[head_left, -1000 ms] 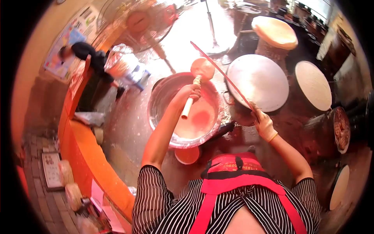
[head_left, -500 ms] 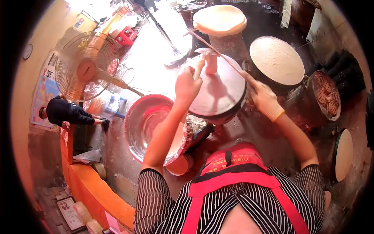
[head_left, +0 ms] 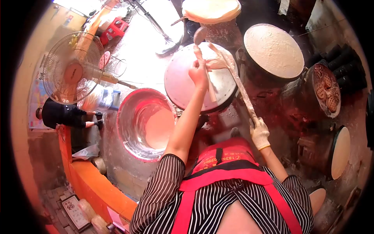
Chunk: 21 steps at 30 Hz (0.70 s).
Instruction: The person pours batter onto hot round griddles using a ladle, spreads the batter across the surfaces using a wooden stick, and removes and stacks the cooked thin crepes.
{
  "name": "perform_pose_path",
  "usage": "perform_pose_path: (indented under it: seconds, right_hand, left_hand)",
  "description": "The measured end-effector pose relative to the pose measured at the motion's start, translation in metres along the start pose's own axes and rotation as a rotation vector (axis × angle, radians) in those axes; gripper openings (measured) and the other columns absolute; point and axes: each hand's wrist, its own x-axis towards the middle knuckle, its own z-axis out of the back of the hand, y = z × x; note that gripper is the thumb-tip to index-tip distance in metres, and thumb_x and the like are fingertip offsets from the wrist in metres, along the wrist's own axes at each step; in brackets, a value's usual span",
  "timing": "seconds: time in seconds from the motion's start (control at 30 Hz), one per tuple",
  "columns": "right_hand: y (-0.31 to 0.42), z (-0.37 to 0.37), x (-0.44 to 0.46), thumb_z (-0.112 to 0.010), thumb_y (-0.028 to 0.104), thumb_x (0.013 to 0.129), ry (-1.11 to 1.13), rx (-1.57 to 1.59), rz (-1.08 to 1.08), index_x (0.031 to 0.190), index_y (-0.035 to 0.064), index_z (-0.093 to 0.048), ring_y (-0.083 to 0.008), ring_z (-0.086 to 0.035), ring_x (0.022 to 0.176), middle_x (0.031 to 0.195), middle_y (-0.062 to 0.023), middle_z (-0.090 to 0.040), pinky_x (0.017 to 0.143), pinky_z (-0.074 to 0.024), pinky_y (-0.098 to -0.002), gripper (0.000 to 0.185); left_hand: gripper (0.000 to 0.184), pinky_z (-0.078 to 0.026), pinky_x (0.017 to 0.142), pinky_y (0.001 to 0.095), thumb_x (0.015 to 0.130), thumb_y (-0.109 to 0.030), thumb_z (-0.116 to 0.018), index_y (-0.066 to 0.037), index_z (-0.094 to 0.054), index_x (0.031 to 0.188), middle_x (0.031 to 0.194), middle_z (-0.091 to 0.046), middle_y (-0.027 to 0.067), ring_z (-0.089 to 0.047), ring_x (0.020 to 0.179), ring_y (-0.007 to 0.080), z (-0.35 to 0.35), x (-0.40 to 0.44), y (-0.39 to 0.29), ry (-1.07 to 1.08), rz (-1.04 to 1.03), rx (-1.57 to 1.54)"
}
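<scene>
My left hand point(head_left: 199, 73) is closed round the handle of a ladle point(head_left: 200, 36), whose bowl points away from me over the far edge of a round griddle point(head_left: 181, 76). A patch of pale batter point(head_left: 216, 63) lies on the griddle beside this hand. My right hand point(head_left: 259, 132), in a light glove, grips the near end of a long batter-coated stick point(head_left: 242, 90). That stick reaches up across the griddle's right part. Left of the griddle stands a large metal basin point(head_left: 130, 134) with pale batter point(head_left: 160, 128) inside.
Stacked flatbreads point(head_left: 212, 11) lie beyond the griddle. To the right are a second batter-covered griddle point(head_left: 274, 50), a drum of coal briquettes point(head_left: 326, 91) and another griddle point(head_left: 341, 153). A fan point(head_left: 73, 70), an orange counter point(head_left: 99, 187) and a person in dark clothes point(head_left: 62, 114) are at left.
The ladle has gone from the basin to over the griddle, where batter has dropped. The stick has swung to lie across the griddle's right side. The view has shifted right.
</scene>
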Motion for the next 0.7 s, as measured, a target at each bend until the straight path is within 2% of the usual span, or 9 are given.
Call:
perform_pose_path:
  seconds: [0.07, 0.13, 0.23, 0.33, 0.4, 0.47, 0.5, 0.57, 0.7]
  right_hand:
    - [0.003, -0.005, -0.007, -0.051, 0.027, 0.089, -0.068, 0.050, 0.024, 0.123, 0.0164, -0.054, -0.0355, -0.059, 0.079, 0.084, -0.0180, -0.060, 0.069, -0.0479, -0.0427, 0.035]
    - [0.024, -0.009, 0.002, -0.053, 0.023, 0.089, -0.008, 0.143, -0.021, 0.126, 0.0124, -0.053, -0.0344, -0.059, 0.096, 0.106, -0.0202, -0.061, 0.083, -0.0473, -0.0378, 0.038]
    - [0.050, -0.057, 0.040, -0.052, 0.013, 0.090, -0.041, 0.857, -0.072, 0.128, 0.0062, -0.051, -0.0227, -0.052, 0.117, 0.126, -0.0170, -0.054, 0.097, -0.0375, -0.0291, 0.038]
    - [0.096, -0.025, 0.047, -0.053, 0.012, 0.091, 0.241, 1.240, -0.400, 0.126, 0.0128, -0.055, -0.0065, -0.052, 0.056, 0.076, 0.0004, -0.058, 0.046, -0.0408, -0.0213, 0.035]
    - [0.102, -0.012, 0.032, -0.054, 0.013, 0.092, 0.256, 1.452, -0.509, 0.126, 0.0163, -0.055, 0.0003, -0.032, 0.042, 0.062, 0.0067, -0.043, 0.033, -0.0196, -0.0183, 0.035]
    - [0.090, -0.029, 0.014, -0.054, 0.011, 0.091, 0.069, 1.406, -0.419, 0.128, 0.0170, -0.053, -0.0003, -0.035, 0.042, 0.066, 0.0064, -0.049, 0.033, -0.0243, -0.0183, 0.038]
    - [0.084, -0.057, 0.011, -0.054, 0.018, 0.092, -0.097, 1.357, -0.402, 0.130, 0.0234, -0.051, -0.0023, -0.028, 0.036, 0.056, 0.0056, -0.040, 0.031, -0.0218, -0.0196, 0.038]
    - [0.105, -0.076, 0.010, -0.055, 0.022, 0.092, -0.167, 1.334, -0.400, 0.129, 0.0229, -0.052, -0.0030, -0.028, 0.036, 0.055, 0.0064, -0.039, 0.032, -0.0234, -0.0199, 0.037]
    - [0.168, -0.077, 0.044, -0.050, 0.013, 0.091, 0.022, 1.315, -0.467, 0.130, 0.0211, -0.051, -0.0043, -0.027, 0.036, 0.056, 0.0060, -0.038, 0.032, -0.0245, -0.0219, 0.040]
  left_hand:
    - [0.039, -0.048, 0.051, 0.0251, 0.091, -0.030, -0.055, 0.009, -0.056, 0.096, 0.076, -0.058, 0.0101, -0.059, 0.060, 0.0141, 0.004, 0.009, -0.014, 0.047, 0.010, -0.211]
    - [0.045, -0.039, 0.045, 0.0217, 0.093, -0.038, -0.050, 0.007, -0.051, 0.102, 0.075, -0.051, 0.0067, -0.052, 0.056, 0.0108, 0.016, 0.007, -0.035, 0.119, 0.220, -0.250]
    - [0.035, -0.028, 0.039, 0.0205, 0.092, -0.034, -0.052, -0.001, -0.046, 0.099, 0.065, -0.041, -0.0017, -0.036, 0.046, 0.0060, 0.051, 0.004, -0.045, 0.222, 0.503, -0.409]
    - [0.022, -0.026, 0.037, 0.0211, 0.090, -0.028, -0.055, -0.007, -0.048, 0.089, 0.060, -0.037, -0.0052, -0.033, 0.042, 0.0050, 0.088, -0.028, -0.048, 0.123, 0.413, -0.128]
    - [0.017, -0.024, 0.035, 0.0217, 0.087, -0.023, -0.057, -0.012, -0.047, 0.080, 0.053, -0.033, -0.0073, -0.029, 0.038, 0.0048, 0.122, -0.056, -0.064, 0.112, 0.461, -0.140]
    - [0.021, -0.024, 0.035, 0.0222, 0.087, -0.023, -0.059, -0.012, -0.047, 0.075, 0.050, -0.030, -0.0078, -0.029, 0.037, 0.0051, 0.163, -0.078, -0.061, 0.110, 0.502, -0.225]
    - [0.020, -0.024, 0.034, 0.0223, 0.087, -0.023, -0.059, -0.010, -0.047, 0.076, 0.049, -0.031, -0.0072, -0.030, 0.036, 0.0055, 0.170, -0.099, -0.074, 0.066, 0.503, -0.200]
    - [0.019, -0.027, 0.036, 0.0219, 0.087, -0.022, -0.059, -0.008, -0.050, 0.080, 0.050, -0.036, -0.0049, -0.035, 0.039, 0.0063, 0.197, -0.129, -0.082, 0.025, 0.486, -0.120]
    - [0.012, -0.035, 0.043, 0.0203, 0.088, -0.015, -0.059, -0.004, -0.054, 0.089, 0.062, -0.049, -0.0001, -0.045, 0.050, 0.0073, 0.254, -0.152, -0.034, -0.070, 0.429, -0.092]
